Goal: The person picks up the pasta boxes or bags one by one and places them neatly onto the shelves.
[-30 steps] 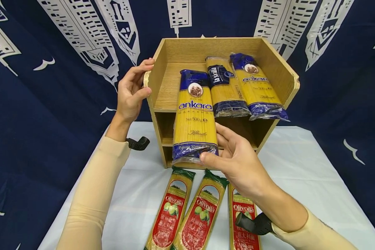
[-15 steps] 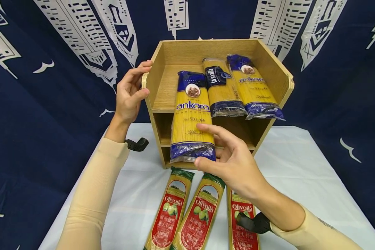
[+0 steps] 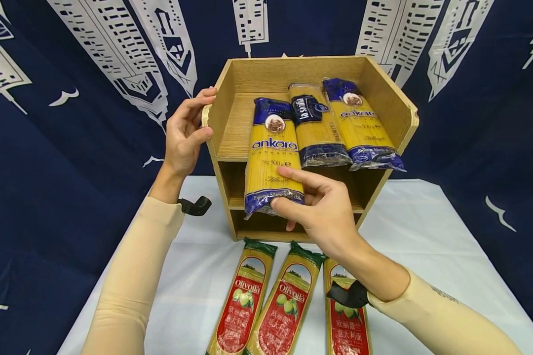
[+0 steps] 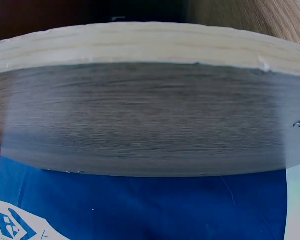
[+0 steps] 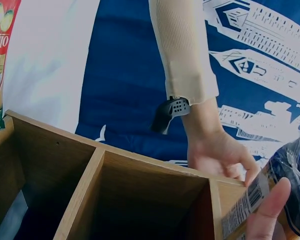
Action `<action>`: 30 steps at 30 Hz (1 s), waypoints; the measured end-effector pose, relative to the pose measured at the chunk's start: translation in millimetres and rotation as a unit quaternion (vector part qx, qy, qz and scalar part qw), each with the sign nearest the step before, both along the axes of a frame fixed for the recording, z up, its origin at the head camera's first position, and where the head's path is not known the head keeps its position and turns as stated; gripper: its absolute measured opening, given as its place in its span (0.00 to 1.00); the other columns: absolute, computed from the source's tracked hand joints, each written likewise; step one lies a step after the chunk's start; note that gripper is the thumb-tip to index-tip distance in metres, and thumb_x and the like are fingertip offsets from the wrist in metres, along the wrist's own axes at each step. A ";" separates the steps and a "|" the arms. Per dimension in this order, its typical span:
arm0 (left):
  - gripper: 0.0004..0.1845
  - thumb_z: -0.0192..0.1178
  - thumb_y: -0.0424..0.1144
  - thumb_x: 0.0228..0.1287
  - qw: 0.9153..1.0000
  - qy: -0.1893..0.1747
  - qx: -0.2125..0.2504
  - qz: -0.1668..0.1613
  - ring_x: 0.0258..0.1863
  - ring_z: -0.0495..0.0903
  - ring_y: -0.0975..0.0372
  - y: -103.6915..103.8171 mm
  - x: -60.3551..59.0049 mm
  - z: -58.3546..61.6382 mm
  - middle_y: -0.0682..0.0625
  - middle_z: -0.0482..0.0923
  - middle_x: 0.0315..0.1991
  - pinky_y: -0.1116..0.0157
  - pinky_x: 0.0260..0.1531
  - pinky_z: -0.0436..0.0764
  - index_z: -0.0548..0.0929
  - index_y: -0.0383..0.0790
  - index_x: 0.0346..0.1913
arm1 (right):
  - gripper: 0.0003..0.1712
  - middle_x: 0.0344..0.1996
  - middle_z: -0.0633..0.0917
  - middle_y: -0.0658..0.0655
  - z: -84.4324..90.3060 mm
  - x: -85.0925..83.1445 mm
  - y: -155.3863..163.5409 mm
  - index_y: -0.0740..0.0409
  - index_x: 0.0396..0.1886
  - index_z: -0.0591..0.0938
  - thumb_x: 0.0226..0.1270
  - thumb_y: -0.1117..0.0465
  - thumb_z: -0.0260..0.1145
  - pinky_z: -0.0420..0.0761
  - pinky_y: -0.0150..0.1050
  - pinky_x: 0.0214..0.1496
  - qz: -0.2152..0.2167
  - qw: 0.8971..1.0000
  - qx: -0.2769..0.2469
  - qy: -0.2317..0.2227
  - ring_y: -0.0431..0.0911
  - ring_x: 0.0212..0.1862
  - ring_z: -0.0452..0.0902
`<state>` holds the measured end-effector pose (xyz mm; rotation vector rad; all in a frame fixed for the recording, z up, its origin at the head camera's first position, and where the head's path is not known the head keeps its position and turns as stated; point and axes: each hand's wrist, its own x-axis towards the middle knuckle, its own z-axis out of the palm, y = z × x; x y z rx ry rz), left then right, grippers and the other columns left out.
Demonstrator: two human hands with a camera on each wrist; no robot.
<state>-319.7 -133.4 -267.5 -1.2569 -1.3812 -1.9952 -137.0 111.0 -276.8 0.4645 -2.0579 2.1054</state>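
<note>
In the head view, my right hand (image 3: 326, 209) holds the near end of a yellow and blue Ankara spaghetti pack (image 3: 273, 143), the thumb at its bottom edge and the index finger across its face. Some fingers are hidden beneath. The pack slopes on the top level of a wooden shelf unit (image 3: 297, 74), overhanging its front. With thumb and fingers, my left hand (image 3: 184, 135) grips the unit's left side panel. A La Sicilia spaghetti pack (image 3: 317, 128) and another Ankara pack (image 3: 366, 123) lie to the right. The left wrist view shows mainly the side panel (image 4: 150, 110).
Below the top level are open compartments (image 5: 145, 200), seen in the right wrist view. Three red and green Olivoilà spaghetti packs (image 3: 242, 301) lie on the white tablecloth (image 3: 408, 231) before the unit. A dark blue printed cloth (image 3: 71, 148) hangs behind.
The right index finger has come onto the pack's face. The held Ankara pack has shifted slightly back and its near end is higher in view. My left hand stays on the panel.
</note>
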 end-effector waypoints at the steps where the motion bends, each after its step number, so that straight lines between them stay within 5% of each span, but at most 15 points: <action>1: 0.24 0.67 0.34 0.51 1.000 0.000 0.000 0.000 0.72 0.66 0.48 0.0 -0.1 -0.2 0.39 0.76 0.64 0.51 0.74 0.58 0.83 0.33 0.55 | 0.31 0.48 0.86 0.63 -0.1 -2.3 -0.5 0.58 0.64 0.82 0.59 0.72 0.73 0.84 0.41 0.24 -0.005 1.000 0.001 0.002 0.50 0.25 0.82; 30: 0.26 0.70 0.38 0.51 1.000 0.005 -0.001 0.005 0.72 0.66 0.47 -0.3 -3.1 -0.9 0.38 0.76 0.63 0.51 0.74 0.60 0.83 0.32 0.54 | 0.28 0.33 0.87 0.62 8.6 -51.0 0.6 0.58 0.61 0.84 0.58 0.69 0.76 0.81 0.36 0.19 -0.042 0.998 -0.018 -0.039 0.48 0.21 0.82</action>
